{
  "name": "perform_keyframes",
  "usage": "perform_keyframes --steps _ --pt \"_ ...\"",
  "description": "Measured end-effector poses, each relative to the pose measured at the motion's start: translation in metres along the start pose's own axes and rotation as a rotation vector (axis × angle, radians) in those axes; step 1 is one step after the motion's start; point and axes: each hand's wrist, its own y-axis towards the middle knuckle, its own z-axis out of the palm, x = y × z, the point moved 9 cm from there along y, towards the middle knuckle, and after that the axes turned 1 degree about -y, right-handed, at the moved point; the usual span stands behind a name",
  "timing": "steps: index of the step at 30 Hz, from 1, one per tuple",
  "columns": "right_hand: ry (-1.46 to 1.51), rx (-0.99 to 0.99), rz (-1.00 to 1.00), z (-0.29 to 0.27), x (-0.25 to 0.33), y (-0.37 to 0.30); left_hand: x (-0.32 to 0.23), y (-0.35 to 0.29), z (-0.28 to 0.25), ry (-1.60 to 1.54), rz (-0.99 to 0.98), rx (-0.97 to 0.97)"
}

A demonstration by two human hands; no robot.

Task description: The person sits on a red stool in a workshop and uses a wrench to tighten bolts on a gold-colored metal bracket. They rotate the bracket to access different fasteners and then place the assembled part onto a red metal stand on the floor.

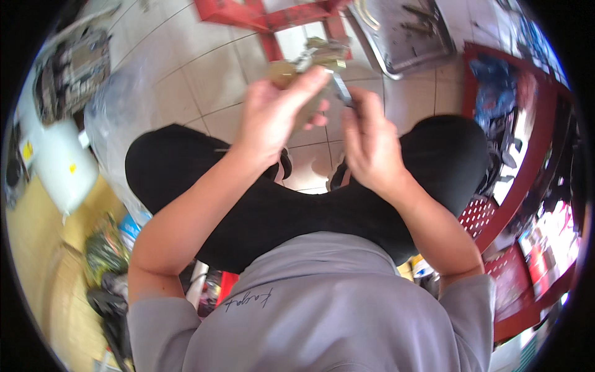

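Observation:
My left hand (269,118) is closed around an irregular brass-coloured metal part (327,54), its thumb pressed along the near side. The part is blurred, so I cannot make out its exact kind. In my right hand (372,142) is a slim tool (341,88) with a silvery shaft and a dark end, much of it hidden by the fingers. Its shaft points up and left, with the tip at or close to the part's lower right edge; whether they touch I cannot tell. Both hands are raised in front of my knees, over the tiled floor.
A red metal frame (269,31) stands ahead on the tiles. Right of it lies a grey metal tray (406,53) with several dark pieces. A red shelf rack (536,149) curves along my right. Clear plastic sheeting (124,105) and a white bag (65,164) are on my left.

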Motion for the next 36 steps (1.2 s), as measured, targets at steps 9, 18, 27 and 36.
perform_keyframes --steps 9,18,27,36 --pt "-0.073 -0.025 -0.105 0.008 0.028 0.001 -0.007 -0.004 -0.017 0.015 0.009 0.048" --pt "-0.555 0.141 -0.609 -0.05 0.072 0.034 -0.002 -0.01 -0.015 0.091 -0.036 0.04" --pt "-0.528 0.334 -0.513 -0.044 0.076 0.06 -0.006 -0.007 -0.016 0.023 -0.015 0.044" --pt "-0.749 0.07 -0.235 -0.038 0.065 0.028 -0.009 -0.008 -0.021 0.018 0.004 0.078"
